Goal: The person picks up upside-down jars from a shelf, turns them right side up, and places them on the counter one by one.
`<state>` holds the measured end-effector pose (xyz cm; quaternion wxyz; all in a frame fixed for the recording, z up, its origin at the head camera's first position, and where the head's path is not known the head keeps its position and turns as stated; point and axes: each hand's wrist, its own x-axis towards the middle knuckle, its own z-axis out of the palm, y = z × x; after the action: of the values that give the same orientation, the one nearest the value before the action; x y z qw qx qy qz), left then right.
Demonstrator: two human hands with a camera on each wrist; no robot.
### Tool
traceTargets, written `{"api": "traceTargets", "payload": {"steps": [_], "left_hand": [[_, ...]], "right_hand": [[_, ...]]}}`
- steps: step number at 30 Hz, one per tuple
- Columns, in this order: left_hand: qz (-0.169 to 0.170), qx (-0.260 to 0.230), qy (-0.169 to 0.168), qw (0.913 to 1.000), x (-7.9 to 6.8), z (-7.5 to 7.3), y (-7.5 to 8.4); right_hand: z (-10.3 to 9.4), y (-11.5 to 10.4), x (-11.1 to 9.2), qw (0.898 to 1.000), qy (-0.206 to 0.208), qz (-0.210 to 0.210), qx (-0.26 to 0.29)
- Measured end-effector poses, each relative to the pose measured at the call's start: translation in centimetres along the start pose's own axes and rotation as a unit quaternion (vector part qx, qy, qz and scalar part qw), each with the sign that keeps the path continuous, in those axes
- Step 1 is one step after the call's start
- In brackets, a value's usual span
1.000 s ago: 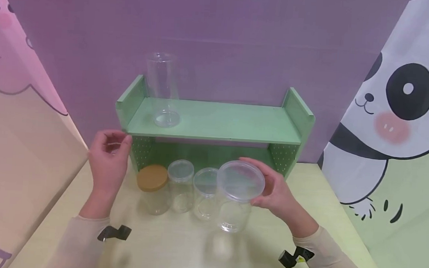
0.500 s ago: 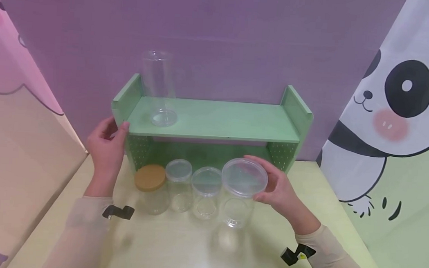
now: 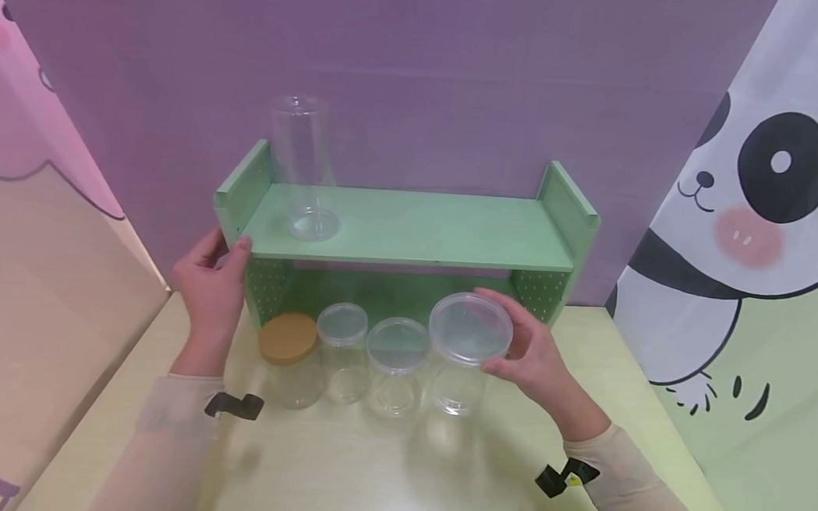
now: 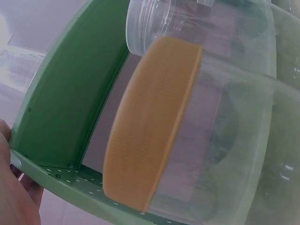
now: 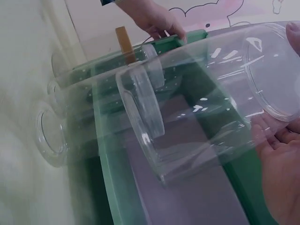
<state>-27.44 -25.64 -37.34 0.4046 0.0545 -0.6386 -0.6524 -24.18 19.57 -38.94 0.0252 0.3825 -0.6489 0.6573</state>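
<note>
In the head view, my right hand (image 3: 533,353) grips a clear jar (image 3: 459,384) just under its wide translucent lid, with thumb and fingers around the side. This jar is raised off the table; the right wrist view shows its round base (image 5: 147,126) in mid-air before the shelf. My left hand (image 3: 213,283) holds the left side panel of a green two-tier shelf (image 3: 411,228), thumb at the front edge and fingers partly hidden behind. Standing in a row before the shelf are a jar with a tan lid (image 3: 289,339) and two clear-lidded jars (image 3: 344,326), (image 3: 398,346).
A tall clear container (image 3: 305,167) stands on the left of the shelf's upper board. Behind the shelf rises a purple wall (image 3: 420,76), with a panda-printed panel (image 3: 755,230) to the right. All stand on a pale wooden table (image 3: 339,470).
My right hand has carried the clear jar slightly up, back and to the right. My left hand has moved up from beside the shelf and taken hold of its left panel.
</note>
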Motion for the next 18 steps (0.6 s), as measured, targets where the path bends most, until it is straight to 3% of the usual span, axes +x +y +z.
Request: {"api": "traceTargets", "payload": {"steps": [8,18], "left_hand": [[0.015,0.000,0.003,0.9999,-0.3,0.2,-0.1],[0.042,0.014,0.001,0.9990,-0.5,0.3,0.0]], "right_hand": [[-0.3,1.7,-0.1,0.999,0.037,0.011,-0.015],[-0.2,4.3,-0.8,0.993,0.088,0.069,-0.048]]}}
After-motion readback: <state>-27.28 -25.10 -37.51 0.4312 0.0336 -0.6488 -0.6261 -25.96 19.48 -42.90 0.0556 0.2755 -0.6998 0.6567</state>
